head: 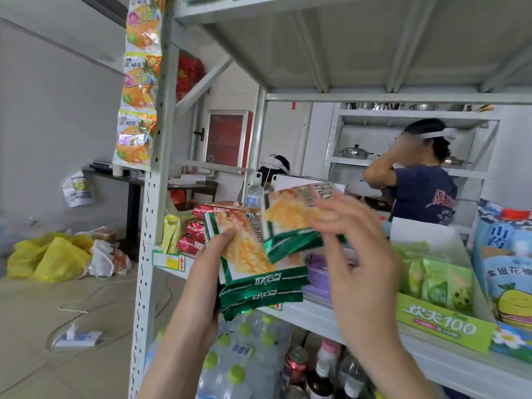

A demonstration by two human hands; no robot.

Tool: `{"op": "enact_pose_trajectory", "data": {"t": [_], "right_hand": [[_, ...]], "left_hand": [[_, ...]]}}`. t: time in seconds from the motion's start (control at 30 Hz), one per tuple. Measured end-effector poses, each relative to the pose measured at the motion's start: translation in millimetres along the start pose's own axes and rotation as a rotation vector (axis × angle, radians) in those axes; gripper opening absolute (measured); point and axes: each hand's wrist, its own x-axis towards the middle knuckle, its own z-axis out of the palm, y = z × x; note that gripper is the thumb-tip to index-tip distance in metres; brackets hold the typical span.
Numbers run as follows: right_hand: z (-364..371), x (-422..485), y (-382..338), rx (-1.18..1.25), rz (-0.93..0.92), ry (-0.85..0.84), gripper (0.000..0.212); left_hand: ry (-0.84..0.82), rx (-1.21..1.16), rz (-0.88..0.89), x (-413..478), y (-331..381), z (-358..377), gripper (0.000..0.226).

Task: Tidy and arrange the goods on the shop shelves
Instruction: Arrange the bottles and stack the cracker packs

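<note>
— What did the left hand [207, 272] have?

— It gripped a stack of cracker packets [253, 266], green and white. The thumb lay curled across the top wrapper and the fingers were tucked underneath, out of sight.

— And the right hand [359, 254]?

— It held a single cracker packet [290, 217] of the same kind, tilted, just above the stack and overlapping its upper right corner. The fingers were loosely spread over the wrapper with the thumb near its green end; the hand was blurred, so the exact grip was hard to read.

— Where was all that relative to the shelf [316, 315]?

— Both were in front of its middle board, near the left upright, not resting on it.

— What sat on that board?

— Red packets [198, 226] were stacked at the left end, right behind the held stack. A purple tray [316, 275] lay behind the right hand; its contents couldn't be made out. Further right, a green carton [443, 321] held green pouches [443, 283] standing upright.

— Below?

— A wrapped pack of water bottles [244, 355] with green caps, and beside it some cans and darker bottles.
</note>
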Motion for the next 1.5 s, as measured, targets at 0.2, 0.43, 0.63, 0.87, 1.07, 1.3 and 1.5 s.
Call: {"op": "enact_pose_trajectory", "data": {"t": [0.2,0.43,0.63,0.87,1.07,1.3,1.5], "right_hand": [[8.5,-16.6,4.1,-0.059,-0.073,-0.082,0.026],[9.6,-21.4,-0.6,0.158,0.061,-0.281,0.026],[9.6,-29.1,-5.9,-0.12,-0.102,-0.521,0.048],[18.1,-6.1,-14.9,-0.155,-0.03,-0.633,0.059],[26.5,-11.8,3.4,0.167,0.242,-0.236,0.04],[63.8,-27.4,61.4,-0.381,0.231,-0.522,0.052],[82.3,-41.1,81.5,-0.767,0.058,-0.797,0.075]], "left_hand": [[-0.058,-0.072,-0.016,-3.1,-9.4,-3.2,0.065],[-0.206,-0.017,-0.03,-13.1,-2.2,3.1,0.055],[-0.185,-0.065,-0.06,-7.7,-3.1,-2.4,0.073],[-0.247,-0.164,-0.143,-3.4,-0.8,-2.5,0.085],[-0.195,-0.173,-0.095,-1.7,5.9,-10.9,0.084],[-0.122,-0.081,-0.06,0.2,14.1,-26.8,0.085],[-0.145,-0.144,-0.027,-1.3,18.8,-35.4,0.08]]}}
